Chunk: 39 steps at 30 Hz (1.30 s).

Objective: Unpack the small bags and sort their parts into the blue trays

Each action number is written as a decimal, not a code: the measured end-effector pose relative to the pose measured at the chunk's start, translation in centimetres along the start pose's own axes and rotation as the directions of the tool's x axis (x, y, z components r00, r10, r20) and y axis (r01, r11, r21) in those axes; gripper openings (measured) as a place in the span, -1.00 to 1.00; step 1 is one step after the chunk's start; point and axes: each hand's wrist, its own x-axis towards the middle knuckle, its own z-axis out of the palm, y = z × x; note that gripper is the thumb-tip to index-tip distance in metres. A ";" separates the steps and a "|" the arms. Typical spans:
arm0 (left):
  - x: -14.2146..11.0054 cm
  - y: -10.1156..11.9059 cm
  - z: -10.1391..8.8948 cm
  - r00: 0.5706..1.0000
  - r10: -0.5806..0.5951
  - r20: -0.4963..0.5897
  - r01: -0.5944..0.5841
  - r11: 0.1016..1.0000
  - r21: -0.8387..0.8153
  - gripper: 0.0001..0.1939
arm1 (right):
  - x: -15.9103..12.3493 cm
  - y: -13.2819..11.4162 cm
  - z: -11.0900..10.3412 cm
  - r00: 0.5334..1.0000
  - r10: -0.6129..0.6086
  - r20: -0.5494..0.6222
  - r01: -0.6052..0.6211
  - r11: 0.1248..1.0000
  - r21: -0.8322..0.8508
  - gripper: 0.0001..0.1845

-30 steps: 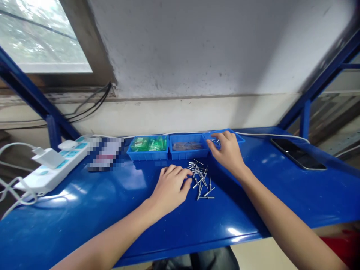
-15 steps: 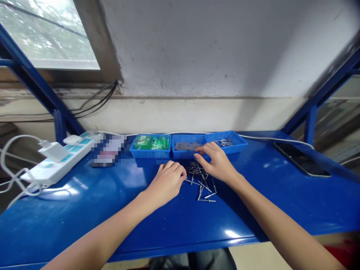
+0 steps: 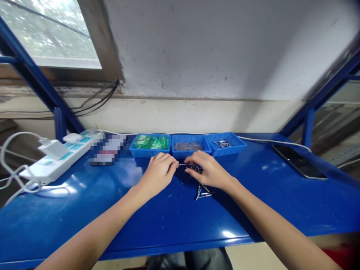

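A thin metal blind rivet juts rightward from between the thumb and forefinger of my left hand. My right hand hovers at its far end, thumb and forefinger curved with a gap between them; whether a fingertip touches the pin I cannot tell. Beneath and in front of my right hand lie several loose blind rivets, partly covered by its fingers. Just behind the hands is a blue bin holding small clear items that I cannot make out.
Left of that bin, a blue bin holds green packets. On its right, another blue bin contains metal rivets. A white power strip with cables and a pixelated object are at left. A dark phone lies at right.
My left hand has risen slightly away from the table's front, with a rivet now showing in its fingertips. My right hand has come left and lower, from near the bins to the rivet's end.
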 end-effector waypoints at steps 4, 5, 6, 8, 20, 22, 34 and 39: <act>0.1 -0.2 -0.2 1.000 -0.006 -0.029 0.006 1.000 -0.004 -0.71 | 0.1 -0.1 0.4 0.999 -0.018 -0.040 0.017 1.000 -0.013 -0.92; 0.1 -0.1 -0.2 1.000 -0.008 -0.030 0.007 1.000 -0.003 -0.71 | 0.1 -0.1 0.4 0.998 -0.026 -0.056 0.026 1.000 -0.010 -0.92; 0.0 -0.1 -0.1 1.000 -0.009 -0.030 0.009 1.000 -0.003 -0.70 | 0.1 -0.1 0.4 0.997 -0.034 -0.071 0.034 0.999 -0.008 -0.92; 0.0 -0.2 0.1 1.000 -0.007 -0.025 0.007 1.000 -0.010 -0.68 | 0.2 -0.2 0.4 0.995 -0.048 -0.090 0.047 0.999 -0.011 -0.91; -0.4 0.4 0.1 0.992 0.016 -0.123 -0.027 0.996 -0.087 -0.83 | 0.1 -0.5 -0.1 0.992 0.004 -0.127 -0.002 1.000 0.015 -0.83; -0.3 0.2 0.1 0.994 0.019 -0.104 -0.029 0.995 -0.097 -0.79 | 0.1 -0.6 0.0 0.992 -0.007 -0.127 0.010 1.000 0.024 -0.83; -1.2 0.5 -1.1 0.916 0.144 0.374 -0.155 0.988 0.000 -0.80 | -1.1 4.1 -3.3 0.832 0.190 -0.522 -0.356 0.904 -0.238 -0.81; -1.0 0.1 -0.9 0.903 0.106 0.417 -0.130 0.991 0.031 -0.91 | -1.9 6.6 -3.8 0.760 0.298 -0.577 -0.520 0.812 -0.266 -0.79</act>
